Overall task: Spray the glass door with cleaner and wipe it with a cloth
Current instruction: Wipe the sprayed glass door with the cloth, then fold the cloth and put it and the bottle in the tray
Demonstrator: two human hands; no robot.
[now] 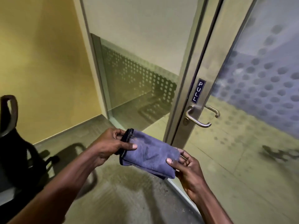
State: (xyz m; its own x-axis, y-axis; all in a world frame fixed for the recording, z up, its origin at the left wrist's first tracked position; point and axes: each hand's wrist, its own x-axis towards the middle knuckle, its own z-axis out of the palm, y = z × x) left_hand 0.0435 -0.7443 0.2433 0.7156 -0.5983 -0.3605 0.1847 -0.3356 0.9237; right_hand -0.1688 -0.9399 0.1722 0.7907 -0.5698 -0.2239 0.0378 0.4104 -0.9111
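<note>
A folded purple cloth [152, 153] with a dark hem is held between both hands in front of me, low in the view. My left hand [111, 143] pinches its left end, thumb on top. My right hand [182, 164] grips its right end, thumb pressed on the top face. The glass door [252, 97] stands to the right in a metal frame, with a dotted film on the glass, a blue PULL sign [198, 91] and a lever handle [196, 117]. No spray bottle is in view.
A fixed glass panel [137, 81] with a dotted film stands left of the door. A yellow wall [42, 65] runs along the left. A black office chair [14, 143] stands at the left edge on the grey carpet [123, 194].
</note>
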